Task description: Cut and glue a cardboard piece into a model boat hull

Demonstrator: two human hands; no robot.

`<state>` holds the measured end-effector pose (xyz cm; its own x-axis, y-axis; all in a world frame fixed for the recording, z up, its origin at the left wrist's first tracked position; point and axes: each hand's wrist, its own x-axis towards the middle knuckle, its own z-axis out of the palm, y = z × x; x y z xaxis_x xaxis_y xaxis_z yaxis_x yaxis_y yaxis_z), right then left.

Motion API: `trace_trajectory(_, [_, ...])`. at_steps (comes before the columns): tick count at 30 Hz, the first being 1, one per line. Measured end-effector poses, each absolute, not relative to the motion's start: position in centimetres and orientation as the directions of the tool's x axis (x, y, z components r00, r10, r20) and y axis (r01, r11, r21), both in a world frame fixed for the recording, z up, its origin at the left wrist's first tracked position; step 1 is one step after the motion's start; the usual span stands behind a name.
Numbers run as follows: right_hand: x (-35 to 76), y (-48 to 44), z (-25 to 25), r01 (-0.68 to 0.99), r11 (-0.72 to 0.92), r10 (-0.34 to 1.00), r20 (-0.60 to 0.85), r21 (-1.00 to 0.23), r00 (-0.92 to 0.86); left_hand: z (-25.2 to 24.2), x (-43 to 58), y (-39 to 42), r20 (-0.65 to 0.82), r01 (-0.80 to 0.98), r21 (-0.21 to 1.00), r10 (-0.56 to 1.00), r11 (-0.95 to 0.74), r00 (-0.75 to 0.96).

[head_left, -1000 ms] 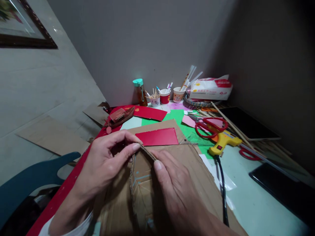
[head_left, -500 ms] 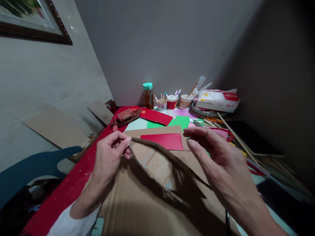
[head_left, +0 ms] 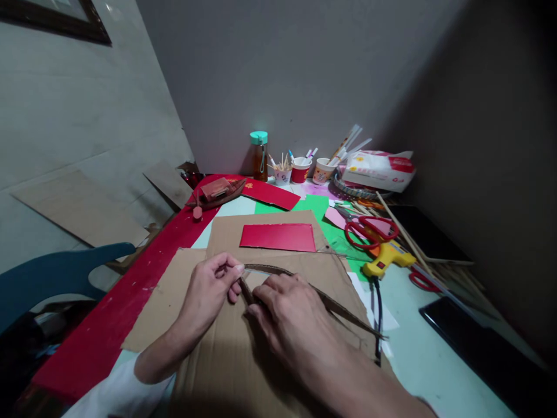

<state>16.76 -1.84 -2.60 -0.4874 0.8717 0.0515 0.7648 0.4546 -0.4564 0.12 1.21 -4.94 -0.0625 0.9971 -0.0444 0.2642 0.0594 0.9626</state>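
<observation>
My left hand (head_left: 209,290) pinches the pointed end where two narrow strips of corrugated cardboard meet. The far cardboard strip (head_left: 346,312) curves away to the right, its tip above the table. Along the near cardboard strip (head_left: 246,289), close to the joined end, my right hand (head_left: 296,322) is closed with thumb and fingers around it; the hand hides most of this strip. Beneath both hands lies a large brown cardboard sheet (head_left: 217,354). A red card (head_left: 278,237) rests on cardboard just beyond them.
To the right lie red-handled scissors (head_left: 369,231), a yellow glue gun (head_left: 387,258) with a black cord, and a black phone (head_left: 456,325). At the back stand a bottle (head_left: 260,159), several paper cups (head_left: 301,172) and a tissue pack (head_left: 378,171). A small brown boat model (head_left: 220,194) sits back left.
My right hand has come left and down from the open air onto the near strip and closed on it. My left hand keeps its pinch. The view has shifted, showing the glue gun.
</observation>
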Motion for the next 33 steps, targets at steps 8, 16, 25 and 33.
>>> trace_trajectory(8, [15.3, -1.4, -3.1, 0.816, 0.498, 0.854, 0.004, -0.294, -0.52, -6.0, -0.5, 1.9, -0.106, 0.236, 0.965, 0.993, 0.114, -0.047])
trace_trajectory(16, [14.5, -1.5, -4.8, 0.822, 0.506, 0.857, 0.04, -0.261, -0.514, -4.2, 0.5, 2.0, -0.206, 0.269, 0.934, 0.969, 0.236, -0.134])
trace_trajectory(25, [14.3, -0.5, -6.7, 0.729, 0.615, 0.786, 0.156, -0.301, -0.598, -4.3, 0.7, 1.8, -0.145, 0.316, 0.931, 0.978, 0.186, -0.146])
trace_trajectory(33, [15.8, -1.1, -5.7, 0.763, 0.566, 0.818, 0.095, -0.311, -0.568, -5.8, 0.0, 2.0, -0.083, 0.266, 0.958, 0.993, 0.102, -0.081])
